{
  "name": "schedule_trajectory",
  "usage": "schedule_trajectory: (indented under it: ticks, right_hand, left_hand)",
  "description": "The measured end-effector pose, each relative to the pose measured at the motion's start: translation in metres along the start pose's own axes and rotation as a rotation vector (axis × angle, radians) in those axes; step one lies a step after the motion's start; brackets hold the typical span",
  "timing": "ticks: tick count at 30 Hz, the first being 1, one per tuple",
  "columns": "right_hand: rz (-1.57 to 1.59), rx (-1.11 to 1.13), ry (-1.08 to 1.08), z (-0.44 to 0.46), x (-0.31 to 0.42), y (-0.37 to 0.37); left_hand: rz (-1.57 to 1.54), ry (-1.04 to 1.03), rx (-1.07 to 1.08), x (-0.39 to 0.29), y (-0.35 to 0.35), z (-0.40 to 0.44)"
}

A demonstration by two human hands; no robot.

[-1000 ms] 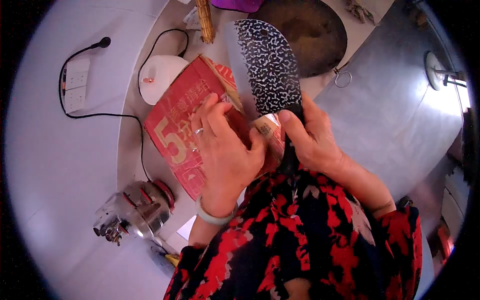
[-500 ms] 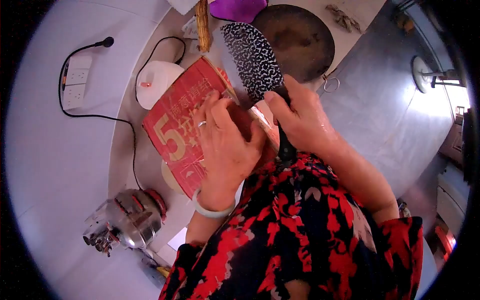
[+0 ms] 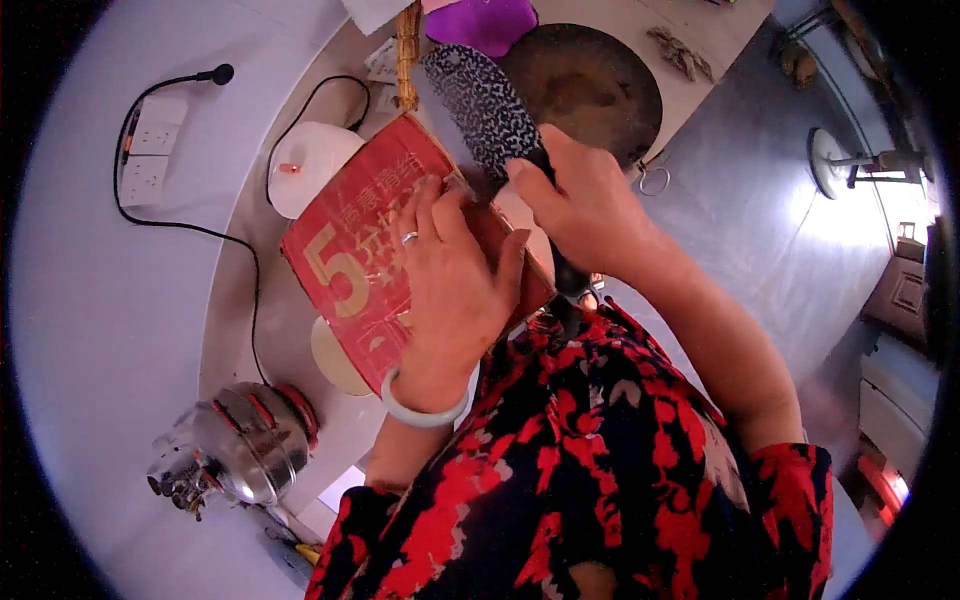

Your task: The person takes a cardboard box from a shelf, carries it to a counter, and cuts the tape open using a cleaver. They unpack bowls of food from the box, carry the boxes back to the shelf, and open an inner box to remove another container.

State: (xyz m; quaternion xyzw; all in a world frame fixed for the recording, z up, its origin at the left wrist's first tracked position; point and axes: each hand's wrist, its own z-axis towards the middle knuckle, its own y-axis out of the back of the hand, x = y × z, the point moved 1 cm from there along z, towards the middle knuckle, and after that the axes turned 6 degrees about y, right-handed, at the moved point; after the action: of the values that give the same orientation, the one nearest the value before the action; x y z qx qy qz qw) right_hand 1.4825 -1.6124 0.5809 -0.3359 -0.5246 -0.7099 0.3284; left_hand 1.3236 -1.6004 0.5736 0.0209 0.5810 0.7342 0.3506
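Observation:
My right hand (image 3: 590, 200) is closed round the black handle of a kitchen cleaver (image 3: 478, 112) with a black-and-white speckled blade. The blade points up and away from me, over the right edge of a red piece of cardboard (image 3: 340, 215) printed with a gold 5 and other characters. On that cardboard lies my left hand (image 3: 450, 270), its fingers stretched out and the thumb apart, near the edge by the blade. A ring and a pale bangle are on it. My palm hides part of the print, and the blade's lower end is partly hidden behind the cardboard's edge.
A dark round pan (image 3: 590, 95) sits beyond the cleaver, beside a purple item (image 3: 485, 25). To the left are a white round appliance (image 3: 315, 165) with a cord, a wall socket (image 3: 150, 150), and a metal kettle-like pot (image 3: 250, 440). The counter edge drops to floor on the right.
My left fingers have straightened and flattened on the cardboard. My right hand and the cleaver have shifted slightly left, and the blade is tilted more to the left.

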Motion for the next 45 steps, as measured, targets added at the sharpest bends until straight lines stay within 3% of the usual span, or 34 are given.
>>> schedule_trajectory:
  ticks: [15, 33, 45]
  right_hand:
    - [-0.156, 0.07, 0.014, 0.029, 0.012, -0.01]
    - [-0.222, -0.022, 0.113, 0.047, 0.017, -0.023]
    - [-0.052, 0.159, 0.066, 0.043, 0.017, -0.001]
  left_hand:
    - [-0.046, 0.029, 0.002, 0.014, 0.007, 0.013]
    - [0.001, 0.069, 0.011, 0.013, 0.004, 0.009]
    - [-0.079, 0.067, -0.037, 0.019, 0.008, 0.009]
